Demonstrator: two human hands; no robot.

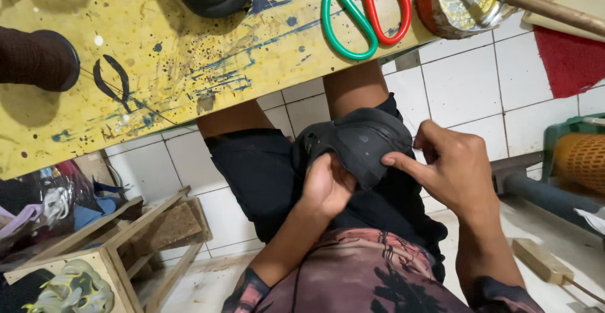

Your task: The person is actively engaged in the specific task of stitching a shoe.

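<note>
Over the lap, near the yellow table, both hands grip the dark shoe upper: left hand clamped underneath, right hand pinching its right edge; the shaping looks unfinished, scissors idle far off.

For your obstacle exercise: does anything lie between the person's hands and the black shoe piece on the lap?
Nothing visible does. The left hand is already on the black shoe piece, fingers tucked under it, and the right hand presses its edge with a fingertip. The scissors lie apart on the yellow table.
</note>
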